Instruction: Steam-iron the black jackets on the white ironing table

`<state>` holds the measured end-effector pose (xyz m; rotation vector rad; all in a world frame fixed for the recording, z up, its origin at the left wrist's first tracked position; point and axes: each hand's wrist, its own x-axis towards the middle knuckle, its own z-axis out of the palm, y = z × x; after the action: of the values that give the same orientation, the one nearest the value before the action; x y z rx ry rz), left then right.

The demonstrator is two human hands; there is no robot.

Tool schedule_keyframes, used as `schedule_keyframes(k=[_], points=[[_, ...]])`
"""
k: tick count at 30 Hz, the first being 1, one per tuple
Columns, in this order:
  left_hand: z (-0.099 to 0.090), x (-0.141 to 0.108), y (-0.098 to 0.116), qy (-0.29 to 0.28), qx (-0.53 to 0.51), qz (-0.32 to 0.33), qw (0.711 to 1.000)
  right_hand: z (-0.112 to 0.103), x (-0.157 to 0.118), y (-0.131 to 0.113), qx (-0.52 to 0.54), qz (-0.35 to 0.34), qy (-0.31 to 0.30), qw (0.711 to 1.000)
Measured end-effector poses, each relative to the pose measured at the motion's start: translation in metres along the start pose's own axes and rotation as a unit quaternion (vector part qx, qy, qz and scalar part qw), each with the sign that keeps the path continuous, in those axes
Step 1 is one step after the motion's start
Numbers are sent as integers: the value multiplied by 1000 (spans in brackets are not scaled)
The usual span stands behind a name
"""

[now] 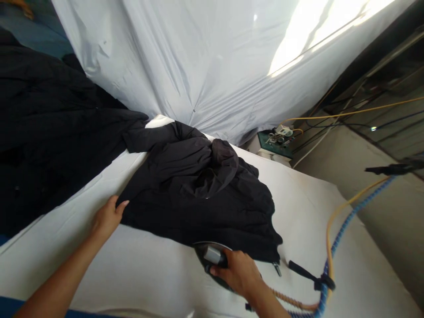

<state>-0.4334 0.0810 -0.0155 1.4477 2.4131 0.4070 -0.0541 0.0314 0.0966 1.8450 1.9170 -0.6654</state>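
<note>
A black hooded jacket [172,216] lies spread over a white padded table [145,260], its hood bunched near the middle. My left hand [109,216] pinches the jacket's near left corner between thumb and fingers. Closed round the handle of a steam iron [213,256], my right hand [238,269] holds it at the jacket's near edge. The iron's front part overlaps the cloth, while the rest is over the white cover. A metal zipper pull [277,268] hangs off the jacket's near right corner.
More dark garments [49,123] are heaped on the left. A white sheet [185,53] hangs behind the table. Blue and orange hoses [344,225] run from the iron up the right side, with a black strap [304,270] round them. A green-topped box [274,143] stands beyond.
</note>
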Motion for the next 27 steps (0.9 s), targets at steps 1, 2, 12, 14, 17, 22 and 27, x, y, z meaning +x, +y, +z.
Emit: schedule_keyframes(k=[1,2,12,14,17,22,27], points=[[-1,-1,-1,-2,7,-1,1000,-1,3,-4,2,9,3,1000],[-1,-3,-2,-3,16,-4,1000,-2,5,-7,4,18,7,1000],[7,-6,-9,12,82,2,997,-6,10,-49,-10,-6,-2,1000],[5,-7,-10,0,73,-3,997,-7,11,-57,-9,9,5,1000],[-4,-10,-9,8,70,8,998,-7,11,-68,-7,5,9,1000],[-9,-14,19,96,5,224,970,-3,7,-81,-11,-18,11,1000],[11,-5,69,-100,-43,431,896,0,7,-89,-10,-21,14,1000]])
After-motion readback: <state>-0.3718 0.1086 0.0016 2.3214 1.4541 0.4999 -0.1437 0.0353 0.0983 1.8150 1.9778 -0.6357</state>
